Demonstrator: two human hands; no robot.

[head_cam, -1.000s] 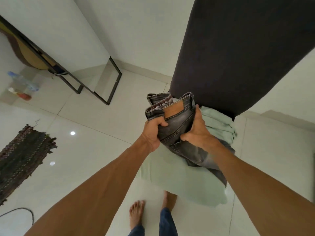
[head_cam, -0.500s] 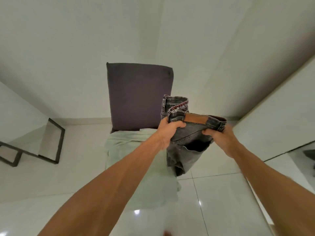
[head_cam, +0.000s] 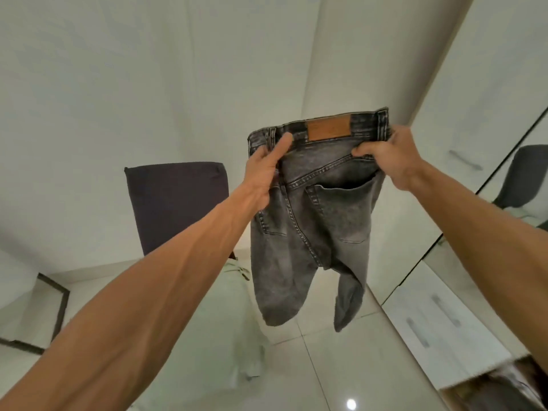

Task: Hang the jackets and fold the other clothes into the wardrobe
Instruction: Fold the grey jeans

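Note:
A pair of grey washed jeans (head_cam: 314, 221) with a brown leather waist patch hangs in the air in front of me, back side facing me, legs dangling down. My left hand (head_cam: 267, 164) pinches the left end of the waistband with the thumb on top. At the right end of the waistband my right hand (head_cam: 388, 155) grips the denim. Below and behind the jeans a pale green garment (head_cam: 231, 315) lies draped over a chair seat. The white wardrobe (head_cam: 486, 93) with a bar handle stands to the right.
A chair with a dark backrest (head_cam: 178, 203) stands against the white wall at centre left. A black-framed mirror (head_cam: 56, 307) leans low on the left. White drawers (head_cam: 439, 324) sit low on the right beside a mirrored panel. The floor is glossy white tile.
The jeans were bunched in both hands over the chair; I have raised them, spread the waistband wide, and the legs have dropped open. My view has tilted up and right.

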